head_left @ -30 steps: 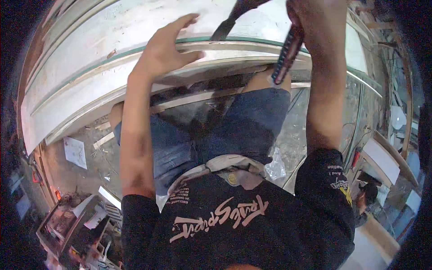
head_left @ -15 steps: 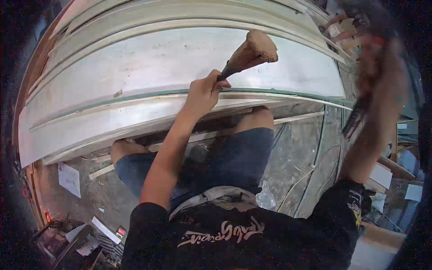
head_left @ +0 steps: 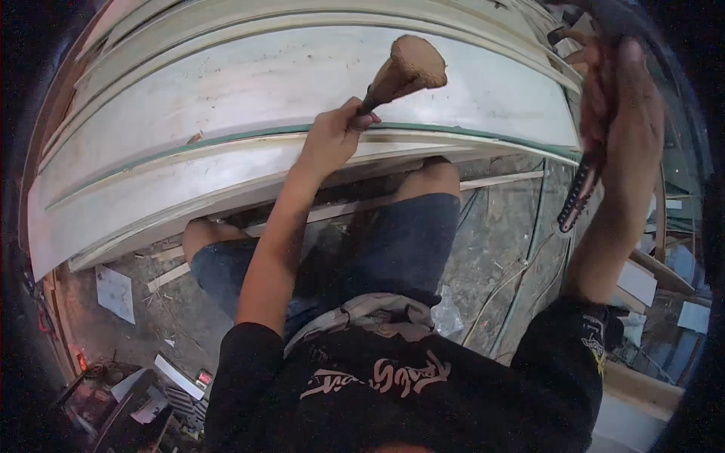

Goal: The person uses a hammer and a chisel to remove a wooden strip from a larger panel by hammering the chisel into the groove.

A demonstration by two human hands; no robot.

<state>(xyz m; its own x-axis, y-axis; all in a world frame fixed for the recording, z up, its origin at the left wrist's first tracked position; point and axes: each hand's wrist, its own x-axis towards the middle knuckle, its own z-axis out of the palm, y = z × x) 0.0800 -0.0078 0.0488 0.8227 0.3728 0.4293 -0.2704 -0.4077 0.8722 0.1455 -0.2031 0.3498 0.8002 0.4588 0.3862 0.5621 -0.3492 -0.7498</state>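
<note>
My left hand is closed round the narrow dark shank of a tool with a flared brown handle. That flared end tilts up and to the right, and its face looks rough and frayed. The hand is over the green-edged front of a white panel; the tool's lower end is hidden. Raised at the far right, my right hand is wrapped round a tool with a dark ridged grip. The grip's butt points down toward the floor, while the tool's head is lost in the dark rim.
Long pale strips run across the panel's far side. Below lie a thin wooden batten, cables and a clear plastic bag on the dusty floor. Scraps and boxes crowd the lower left and the right side.
My right hand has gone from blurred to sharper, slightly higher, with its tool's grip tilted. My left hand and the flared tool have shifted a little up and left in the picture.
</note>
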